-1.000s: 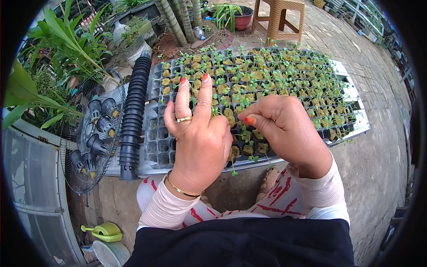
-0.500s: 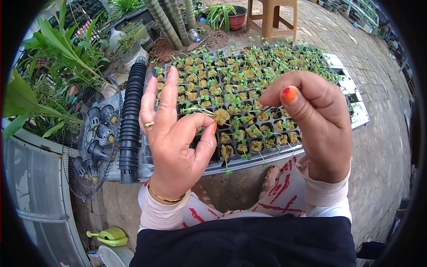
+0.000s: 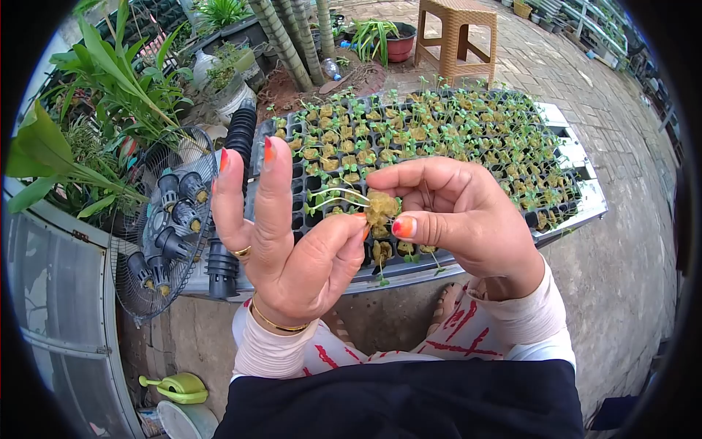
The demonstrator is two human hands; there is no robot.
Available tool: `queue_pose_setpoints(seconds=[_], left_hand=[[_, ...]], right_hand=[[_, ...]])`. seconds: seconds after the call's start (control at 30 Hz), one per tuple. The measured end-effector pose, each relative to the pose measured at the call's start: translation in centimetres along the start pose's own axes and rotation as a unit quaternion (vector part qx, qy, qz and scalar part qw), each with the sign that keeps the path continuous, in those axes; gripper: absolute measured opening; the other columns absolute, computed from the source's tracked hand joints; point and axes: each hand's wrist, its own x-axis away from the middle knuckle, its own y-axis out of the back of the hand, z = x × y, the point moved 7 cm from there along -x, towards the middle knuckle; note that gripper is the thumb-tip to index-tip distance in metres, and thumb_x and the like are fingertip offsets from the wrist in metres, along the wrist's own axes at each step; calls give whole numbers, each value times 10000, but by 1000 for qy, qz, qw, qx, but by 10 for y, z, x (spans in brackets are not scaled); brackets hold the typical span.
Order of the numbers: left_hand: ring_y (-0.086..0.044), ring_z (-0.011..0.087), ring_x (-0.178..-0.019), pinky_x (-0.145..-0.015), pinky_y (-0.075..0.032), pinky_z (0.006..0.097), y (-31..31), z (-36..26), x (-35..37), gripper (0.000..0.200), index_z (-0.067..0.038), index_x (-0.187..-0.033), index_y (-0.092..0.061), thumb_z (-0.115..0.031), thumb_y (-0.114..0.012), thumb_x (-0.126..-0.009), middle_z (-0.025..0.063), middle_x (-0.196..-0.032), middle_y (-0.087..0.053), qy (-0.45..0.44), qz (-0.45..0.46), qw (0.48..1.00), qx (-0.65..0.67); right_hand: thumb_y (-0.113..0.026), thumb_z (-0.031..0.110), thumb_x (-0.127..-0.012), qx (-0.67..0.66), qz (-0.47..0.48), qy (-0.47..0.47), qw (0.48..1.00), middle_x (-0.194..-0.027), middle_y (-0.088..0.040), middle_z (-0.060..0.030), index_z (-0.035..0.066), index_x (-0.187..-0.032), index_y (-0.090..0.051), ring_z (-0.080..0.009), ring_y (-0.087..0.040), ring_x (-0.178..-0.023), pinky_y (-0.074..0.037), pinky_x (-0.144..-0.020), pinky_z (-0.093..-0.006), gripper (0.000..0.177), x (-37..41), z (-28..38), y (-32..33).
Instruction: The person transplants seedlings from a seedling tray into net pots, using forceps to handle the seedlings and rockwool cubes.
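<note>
A seedling plug (image 3: 382, 209), a yellowish-brown spongy cube with pale stems pointing left, is held up over the near side of the seedling tray (image 3: 322, 257). My left hand (image 3: 289, 249) pinches its lower left side between thumb and index finger, the other fingers raised. My right hand (image 3: 468, 223) closes around the plug from the right, index fingertip at its top and thumb at its right side. Behind the hands, the black tray holds many similar plugs with small green sprouts. Some cells at its left show dark, without plugs.
At the left, a wire basket (image 3: 121, 274) holds several black net cups (image 3: 172, 244) with plugs. A stack of black net cups (image 3: 223, 272) lies beside the tray. A brown stool (image 3: 457, 36) stands behind; a green watering can (image 3: 181, 388) sits at lower left.
My right hand has moved left and down to the plug, its fingers now around it. My left hand has shifted slightly right and down with the plug. The view has tilted slightly.
</note>
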Motion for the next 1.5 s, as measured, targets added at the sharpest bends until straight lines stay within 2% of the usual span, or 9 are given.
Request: queue_pose_setpoints(seconds=[0.2,0.33,0.47,0.63,0.7,0.77,0.87,0.93,1.5], left_hand=[[-304,412,-1318,-1071,-228,459,-4,-2,0,160,-107,-742,-677,-260,-721,-750,249,-1397,-391,38,41,998,8],[-439,399,-1221,-1017,-319,446,1,8,-3,195,-70,-896,-666,-179,-727,-746,245,-1282,-512,63,63,991,103],[-565,340,-1025,-871,-448,388,24,36,4,254,-23,-917,-666,-76,-748,-682,194,-1114,-610,119,24,984,128],[-591,197,-866,-787,-463,295,84,79,49,162,15,-919,-641,-25,-689,-769,140,-974,-625,336,-71,935,91],[-588,190,-841,-765,-463,286,102,83,76,153,15,-914,-637,-21,-681,-772,131,-946,-621,369,-72,925,60],[-581,209,-839,-741,-457,299,111,85,108,180,10,-910,-622,-33,-693,-751,123,-927,-603,426,-30,903,-47],[-569,237,-860,-735,-447,320,98,73,132,261,7,-936,-596,-60,-720,-716,127,-949,-586,408,39,908,-87],[-562,252,-872,-743,-444,333,90,70,140,298,7,-952,-585,-68,-728,-702,130,-961,-579,407,41,909,-81],[-576,168,-814,-659,-465,269,105,70,157,306,14,-970,-597,-1,-672,-673,91,-916,-570,501,107,859,11]], right_hand=[[-662,15,-825,-70,4,-8,997,-926,-658,-84,-59,-1069,-593,-97,-621,-827,-494,-747,-210,263,-1,-8,-3],[-669,-4,-805,-63,-20,6,998,-951,-654,-84,-65,-1051,-599,-115,-617,-860,-491,-795,-230,262,-1,-2,2],[-685,29,-804,-44,-41,18,998,-908,-659,-55,-40,-1042,-618,-82,-596,-798,-464,-733,-195,256,-3,3,3],[-684,34,-803,-35,-42,36,998,-878,-654,-36,-41,-1040,-620,-56,-578,-767,-447,-702,-179,257,-5,4,-2],[-681,94,-813,7,-68,64,996,-884,-687,-101,-18,-1049,-612,-1,-404,-526,-280,-463,-149,270,-7,2,2],[-677,92,-815,8,-65,59,996,-882,-687,-100,-22,-1050,-610,2,-399,-522,-273,-458,-145,269,-7,2,0],[-676,93,-817,20,-65,60,996,-879,-685,-100,-23,-1047,-609,1,-395,-517,-273,-453,-145,267,-8,3,0],[-690,51,-799,-5,-57,39,998,-830,-648,-15,-45,-1043,-617,-8,-529,-667,-367,-556,-125,272,-8,3,-1],[-701,32,-779,4,-55,32,998,-866,-659,-55,-55,-1035,-617,-59,-588,-735,-457,-662,-166,283,-9,5,-1]])
